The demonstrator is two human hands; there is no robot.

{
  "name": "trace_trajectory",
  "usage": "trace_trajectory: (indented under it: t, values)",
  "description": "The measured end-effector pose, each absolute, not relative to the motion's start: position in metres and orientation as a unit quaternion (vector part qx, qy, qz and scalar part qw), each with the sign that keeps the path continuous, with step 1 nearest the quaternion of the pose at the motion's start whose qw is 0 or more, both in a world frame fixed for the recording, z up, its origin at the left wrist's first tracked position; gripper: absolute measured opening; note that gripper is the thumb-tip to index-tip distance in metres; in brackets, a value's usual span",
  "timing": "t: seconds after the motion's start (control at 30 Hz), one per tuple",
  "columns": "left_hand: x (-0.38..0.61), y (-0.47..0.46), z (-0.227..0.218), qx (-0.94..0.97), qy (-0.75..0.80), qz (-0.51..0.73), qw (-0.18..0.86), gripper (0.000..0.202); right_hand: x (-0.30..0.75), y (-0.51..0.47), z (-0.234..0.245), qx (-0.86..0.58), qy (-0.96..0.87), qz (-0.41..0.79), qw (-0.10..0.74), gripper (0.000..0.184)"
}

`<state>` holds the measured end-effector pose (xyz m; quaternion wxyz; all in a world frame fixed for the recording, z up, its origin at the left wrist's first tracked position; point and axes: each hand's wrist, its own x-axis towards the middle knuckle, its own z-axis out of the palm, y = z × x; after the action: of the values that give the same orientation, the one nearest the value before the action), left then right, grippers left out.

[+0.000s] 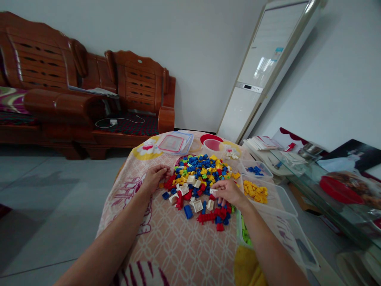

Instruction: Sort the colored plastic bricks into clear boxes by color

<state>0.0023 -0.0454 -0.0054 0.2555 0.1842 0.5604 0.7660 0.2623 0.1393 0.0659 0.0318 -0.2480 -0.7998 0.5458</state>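
A heap of mixed toy building blocks (pixel 193 163) lies on the cloth-covered round table, in blue, yellow, red, white and green. At the heap's right side, my right hand (pixel 228 191) pinches a small white block (pixel 213 191) between thumb and fingers. My left hand (pixel 156 177) rests by the heap's left edge, fingers loosely bent and apart, with no block visible in them. Red blocks (pixel 170 182) lie close to its fingertips. Between the hands are several larger white blocks (pixel 197 205), a blue block (pixel 188 212) and a long red piece (pixel 206 217).
Clear bins at the right hold blue blocks (pixel 255 171), yellow blocks (pixel 256 192) and green blocks (pixel 245 232). A round tub (pixel 212 146) and lids (pixel 175 142) stand at the back. A glass-topped table (pixel 315 190) is at far right; a wooden sofa (pixel 133 87) stands behind left.
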Motion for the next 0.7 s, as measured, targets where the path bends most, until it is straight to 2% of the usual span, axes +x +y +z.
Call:
trace_trajectory:
  t: [0.1, 0.17, 0.23, 0.33, 0.4, 0.47, 0.57, 0.63, 0.7]
  values:
    - [0.003, -0.046, -0.004, 0.182, 0.559, 0.766, 0.259, 0.030, 0.271, 0.149, 0.070, -0.261, -0.795, 0.546, -0.037, 0.025]
    - [0.003, -0.046, -0.004, 0.183, 0.559, 0.766, 0.260, 0.030, 0.274, 0.158, 0.071, -0.279, -0.780, 0.559, -0.027, 0.024]
    - [0.002, -0.046, -0.004, 0.186, 0.558, 0.767, 0.257, 0.030, 0.274, 0.171, 0.071, -0.313, -0.744, 0.583, 0.098, 0.027]
    - [0.002, -0.045, -0.005, 0.187, 0.552, 0.770, 0.258, 0.030, 0.269, 0.190, 0.073, -0.326, -0.633, 0.583, 0.392, 0.046]
    - [0.002, -0.045, -0.005, 0.185, 0.547, 0.773, 0.263, 0.029, 0.268, 0.199, 0.075, -0.320, -0.574, 0.568, 0.496, 0.058]
    - [0.002, -0.045, -0.005, 0.184, 0.545, 0.774, 0.267, 0.029, 0.268, 0.202, 0.075, -0.326, -0.571, 0.562, 0.503, 0.061]
    - [0.002, -0.045, -0.005, 0.184, 0.547, 0.772, 0.267, 0.029, 0.272, 0.197, 0.076, -0.327, -0.618, 0.548, 0.459, 0.050]
    - [0.002, -0.045, -0.006, 0.185, 0.549, 0.771, 0.263, 0.029, 0.275, 0.190, 0.079, -0.317, -0.669, 0.542, 0.397, 0.039]
    - [0.002, -0.045, -0.006, 0.183, 0.552, 0.771, 0.260, 0.029, 0.277, 0.180, 0.084, -0.308, -0.730, 0.539, 0.287, 0.033]
